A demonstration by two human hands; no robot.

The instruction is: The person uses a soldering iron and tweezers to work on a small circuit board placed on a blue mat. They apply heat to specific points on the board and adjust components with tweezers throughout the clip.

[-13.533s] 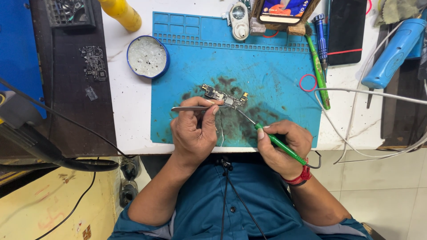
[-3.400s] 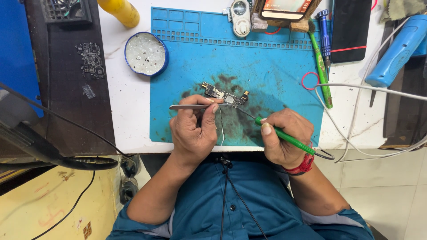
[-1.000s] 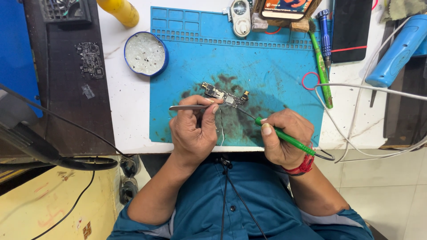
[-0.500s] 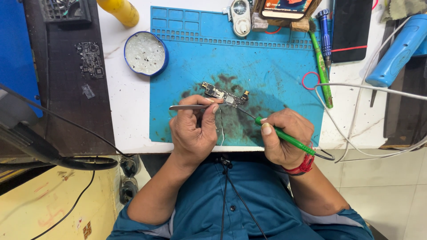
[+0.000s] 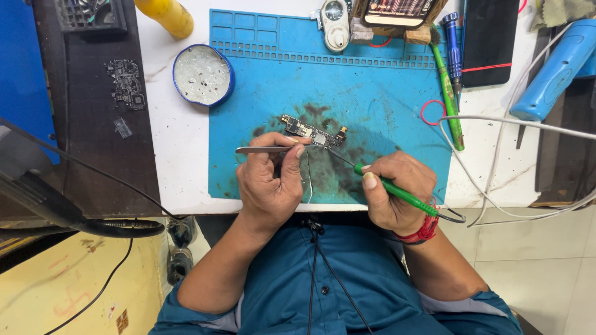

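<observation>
The left hand (image 5: 268, 180) pinches a pair of metal tweezers (image 5: 264, 149) between thumb and fingers, holding them flat and level so their tips reach toward the small circuit board (image 5: 310, 131). That board lies on the blue work mat (image 5: 385, 87), about in the mat's middle, on a dark scorched patch; whether the tweezer tips touch the board or something just beside it is too small to tell. The right hand (image 5: 394, 189) is closed in a pen-like grip round a green-handled soldering iron (image 5: 397, 193), its thin tip slanting up toward the board's right end, where a small part sticks out. Holding the iron low on its handle, with the hand resting on the mat near the table's front edge, looks meant to keep the tip steady, while the tweezers seem to hold the work in place from the other side. A thin wire (image 5: 308, 177) trails down from the board between the two hands.

Toward the table's far edge stand a round blue tin (image 5: 202, 75) of pale paste, just left of the mat, and a yellow bottle (image 5: 166, 15). A green screwdriver (image 5: 448, 93) lies along the mat's right side, with a blue hot-air tool (image 5: 555, 68) near the far right corner
</observation>
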